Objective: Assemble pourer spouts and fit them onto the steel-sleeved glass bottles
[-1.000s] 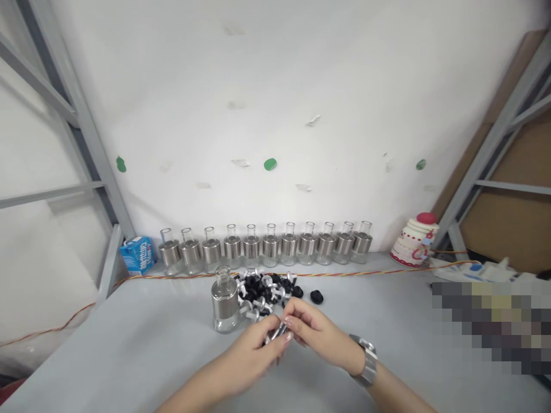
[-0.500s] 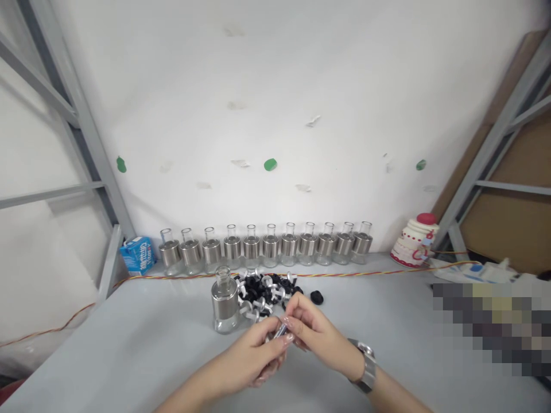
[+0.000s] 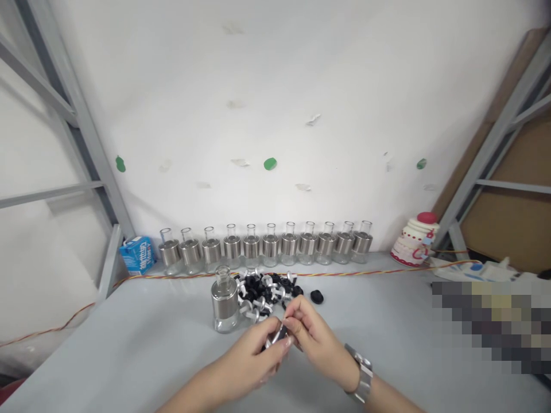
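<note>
Above the grey table, my left hand [image 3: 252, 358] is closed around a small silver-and-black bottle stopper [image 3: 279, 334], partly hidden by the fingers. My right hand [image 3: 316, 341], with a metal watch on its wrist, pinches the upper end of the same piece between thumb and forefinger. Just beyond the hands lies a pile of loose silver and black stopper parts [image 3: 262, 292]. A glass bottle with a steel band [image 3: 225, 304] stands upright and uncapped to the left of the pile.
Several matching bottles [image 3: 270, 245] line the back wall. A red-yellow cable [image 3: 340, 274] runs along the table in front of them. One black part [image 3: 317, 296] lies right of the pile. A blue carton [image 3: 138, 256] and a white-red jar [image 3: 414, 241] stand at opposite ends.
My right fingers have shifted slightly along the stopper, and more of its black part shows between the hands. The right wrist has moved slightly left. The bottles and pile stay put.
</note>
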A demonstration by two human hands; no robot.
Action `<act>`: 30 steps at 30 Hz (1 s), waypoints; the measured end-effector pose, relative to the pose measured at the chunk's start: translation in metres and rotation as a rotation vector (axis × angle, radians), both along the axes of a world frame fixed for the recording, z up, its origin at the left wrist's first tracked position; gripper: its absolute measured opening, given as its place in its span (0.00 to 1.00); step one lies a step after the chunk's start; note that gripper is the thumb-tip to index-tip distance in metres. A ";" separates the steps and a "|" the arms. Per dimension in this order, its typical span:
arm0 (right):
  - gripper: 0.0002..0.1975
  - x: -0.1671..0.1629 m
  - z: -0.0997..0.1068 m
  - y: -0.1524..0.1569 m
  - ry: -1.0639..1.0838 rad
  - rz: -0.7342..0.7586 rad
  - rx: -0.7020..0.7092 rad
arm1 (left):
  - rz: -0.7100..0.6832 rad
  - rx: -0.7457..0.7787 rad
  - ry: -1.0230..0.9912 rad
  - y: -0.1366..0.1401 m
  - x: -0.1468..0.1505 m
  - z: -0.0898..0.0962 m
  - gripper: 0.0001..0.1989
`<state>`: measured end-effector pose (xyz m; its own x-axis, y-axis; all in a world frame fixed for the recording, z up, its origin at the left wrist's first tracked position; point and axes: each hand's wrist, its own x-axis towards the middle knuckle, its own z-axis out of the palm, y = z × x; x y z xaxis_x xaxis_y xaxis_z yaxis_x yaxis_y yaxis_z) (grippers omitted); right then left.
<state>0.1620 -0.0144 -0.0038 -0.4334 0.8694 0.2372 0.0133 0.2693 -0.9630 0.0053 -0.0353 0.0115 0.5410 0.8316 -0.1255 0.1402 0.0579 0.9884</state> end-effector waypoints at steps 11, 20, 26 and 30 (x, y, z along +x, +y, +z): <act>0.10 0.000 0.004 -0.003 0.000 -0.011 0.040 | -0.021 -0.009 0.025 0.000 -0.001 0.007 0.13; 0.08 0.008 0.018 0.005 -0.283 -0.095 0.176 | 0.024 0.083 0.098 0.004 -0.002 0.001 0.14; 0.16 0.009 0.020 0.009 -0.380 0.023 0.095 | 0.032 0.367 0.213 0.012 -0.002 -0.002 0.10; 0.17 0.012 0.018 0.013 -0.299 0.133 -0.108 | 0.018 0.373 0.231 0.011 -0.001 -0.005 0.11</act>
<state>0.1741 -0.0009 0.0145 -0.5814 0.8136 -0.0075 0.2707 0.1848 -0.9448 0.0039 -0.0240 0.0063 0.5189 0.8520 0.0689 0.3622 -0.2921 0.8851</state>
